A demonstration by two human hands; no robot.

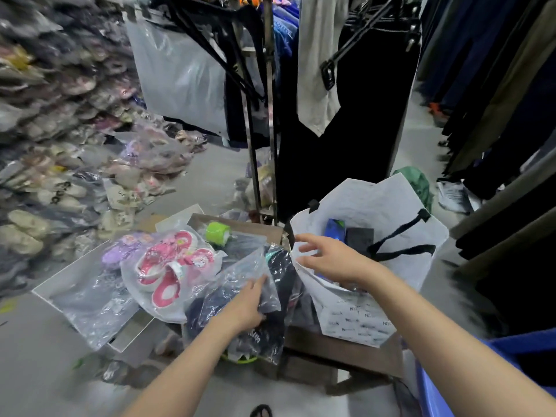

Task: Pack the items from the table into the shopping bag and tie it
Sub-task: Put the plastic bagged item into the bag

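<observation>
left hand (245, 305) gripping clear packet of dark clothing (240, 299) on the bench (346, 350) | right hand (329, 258) fingers spread, empty, at near rim of white shopping bag (376, 206) | bag open, upright, right of packet, blue and black items inside | pink slippers packet (168, 269) left of packet
</observation>
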